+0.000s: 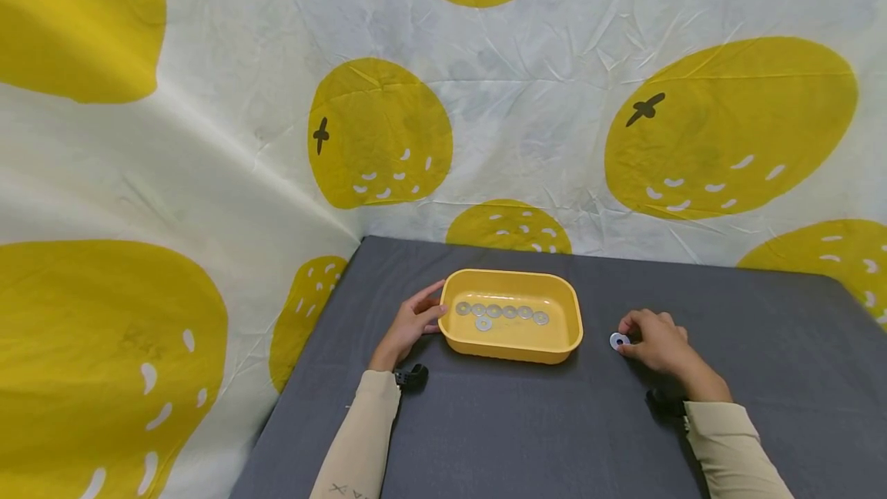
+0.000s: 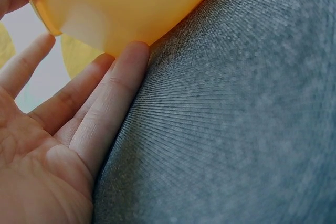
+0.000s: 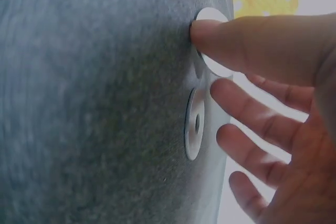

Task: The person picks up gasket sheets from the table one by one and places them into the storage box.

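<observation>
Against the left end of a yellow tray (image 1: 513, 348) rests my left hand (image 1: 409, 322). Its thumb touches the rim, while its fairly straight fingers (image 2: 107, 98) lie along the outside wall. Several flat metal washers (image 1: 510, 313) lie inside the tray, most in one row and one in front of it. To the right of the tray, my right hand (image 1: 658, 341) pinches a metal washer (image 1: 614, 340) with its thumb (image 3: 231, 38) pressed on the face. A second washer (image 3: 192, 139) lies on the cloth below the thumb in the right wrist view; my hand hides it in the head view.
Dark grey cloth (image 1: 499, 430) covers the table. A white backdrop printed with yellow fruit (image 1: 381, 133) hangs behind the table and along its left side. Each wrist wears a black band (image 1: 412, 377). Dark cloth lies between the tray and my right hand.
</observation>
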The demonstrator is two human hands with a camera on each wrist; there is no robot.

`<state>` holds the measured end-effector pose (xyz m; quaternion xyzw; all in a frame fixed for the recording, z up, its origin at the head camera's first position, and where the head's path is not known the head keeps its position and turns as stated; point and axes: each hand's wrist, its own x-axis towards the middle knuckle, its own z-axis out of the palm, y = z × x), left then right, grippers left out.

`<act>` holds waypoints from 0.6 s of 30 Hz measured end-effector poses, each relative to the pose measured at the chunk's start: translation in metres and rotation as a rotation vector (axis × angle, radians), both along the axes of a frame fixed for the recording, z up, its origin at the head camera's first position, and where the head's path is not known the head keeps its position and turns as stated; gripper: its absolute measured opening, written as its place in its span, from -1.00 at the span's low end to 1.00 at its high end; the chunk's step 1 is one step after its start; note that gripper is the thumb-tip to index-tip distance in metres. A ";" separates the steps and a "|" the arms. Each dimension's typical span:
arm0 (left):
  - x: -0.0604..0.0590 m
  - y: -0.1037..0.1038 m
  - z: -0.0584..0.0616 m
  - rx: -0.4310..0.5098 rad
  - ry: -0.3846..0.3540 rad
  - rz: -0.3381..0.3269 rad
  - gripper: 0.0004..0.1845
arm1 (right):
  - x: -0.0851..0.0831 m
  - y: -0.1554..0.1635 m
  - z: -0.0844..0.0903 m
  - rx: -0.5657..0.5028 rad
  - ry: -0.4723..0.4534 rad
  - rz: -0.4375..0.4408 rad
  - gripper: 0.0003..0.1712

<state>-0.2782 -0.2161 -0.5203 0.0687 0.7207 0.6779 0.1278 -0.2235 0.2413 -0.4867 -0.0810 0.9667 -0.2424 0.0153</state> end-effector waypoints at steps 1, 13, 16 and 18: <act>0.000 0.000 0.000 0.001 0.000 -0.002 -0.37 | 0.000 -0.001 0.000 0.004 0.005 0.006 -0.72; -0.002 0.000 -0.004 -0.005 0.012 0.003 -0.36 | 0.000 -0.010 0.003 0.032 0.022 0.128 -0.79; -0.003 0.000 -0.006 -0.005 0.015 0.008 -0.37 | 0.000 -0.010 0.005 -0.003 -0.005 0.141 -0.82; -0.003 0.000 -0.007 -0.005 0.015 0.010 -0.37 | 0.001 -0.011 0.007 -0.020 -0.019 0.140 -0.82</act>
